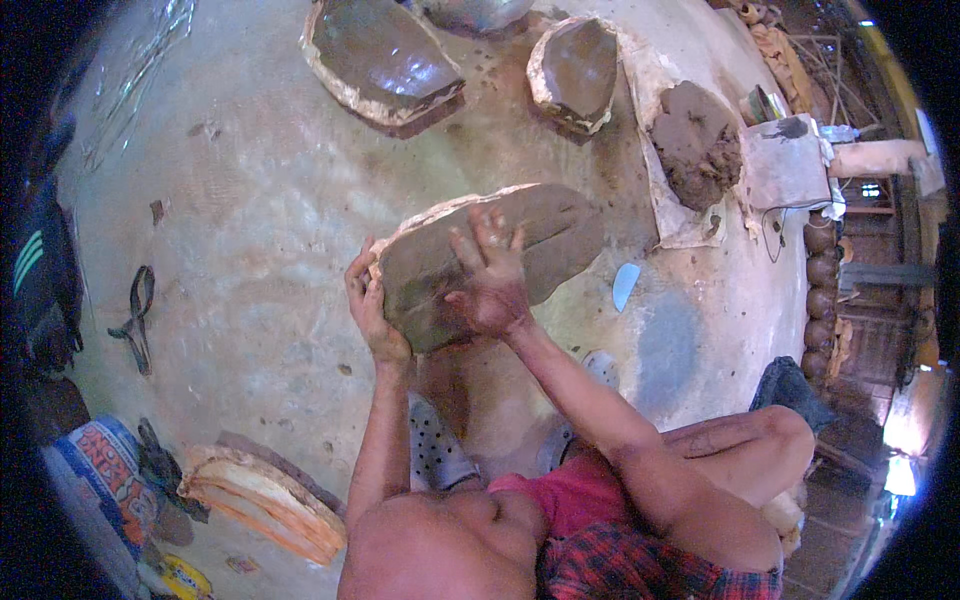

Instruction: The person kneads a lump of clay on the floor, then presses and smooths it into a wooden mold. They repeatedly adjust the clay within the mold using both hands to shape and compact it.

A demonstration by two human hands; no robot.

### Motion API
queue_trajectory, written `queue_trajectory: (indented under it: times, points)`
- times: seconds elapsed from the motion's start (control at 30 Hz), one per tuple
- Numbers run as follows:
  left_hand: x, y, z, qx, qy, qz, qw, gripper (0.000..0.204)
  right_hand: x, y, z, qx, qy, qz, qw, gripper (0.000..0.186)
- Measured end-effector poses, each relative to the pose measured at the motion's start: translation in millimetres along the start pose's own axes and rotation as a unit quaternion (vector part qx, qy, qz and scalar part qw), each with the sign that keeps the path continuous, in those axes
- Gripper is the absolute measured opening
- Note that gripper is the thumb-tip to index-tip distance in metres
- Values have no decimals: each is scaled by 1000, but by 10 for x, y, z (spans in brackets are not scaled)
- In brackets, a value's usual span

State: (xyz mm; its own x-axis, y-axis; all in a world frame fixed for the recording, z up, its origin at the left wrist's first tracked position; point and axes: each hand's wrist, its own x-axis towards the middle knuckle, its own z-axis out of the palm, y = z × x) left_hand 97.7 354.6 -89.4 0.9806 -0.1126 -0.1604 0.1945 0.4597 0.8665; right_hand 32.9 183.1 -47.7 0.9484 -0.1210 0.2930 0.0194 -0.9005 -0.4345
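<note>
A large plaster mould piece (pixel 570 228) is tilted up in front of me, its face covered in smooth grey-brown clay and its upper edge rimmed in chalky white. My left hand (pixel 378 310) grips it at the left end, fingers wrapped over the rim. Against the clay face lies my right hand (pixel 490 278), open, fingers spread and smeared with clay. A groove runs along the clay to the right of those fingers. What supports the mould from beneath is hidden.
Two clay-lined mould pieces (pixel 385 50) (pixel 577 72) lie at the far side. A heap of wet clay (pixel 695 145) sits on a sheet at far right, beside a pale block (pixel 787 165). A light-blue scraper (pixel 626 287), a black strap (pixel 140 318) and another mould piece (pixel 262 503) lie around me.
</note>
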Motion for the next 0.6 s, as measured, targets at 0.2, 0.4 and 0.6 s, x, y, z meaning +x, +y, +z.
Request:
queue_trajectory:
  times: [0.2,0.4,0.6]
  points:
    - [6,-30,14,-52,5,6,999,45,59,304,-179,-2,25,-17,1000,93]
    - [5,-85,-3,-88,2,3,996,42,335,632,-490,34,141,-74,987,88]
    - [-3,-32,-12,-83,-19,4,996,45,420,873,-652,-67,142,100,983,87]
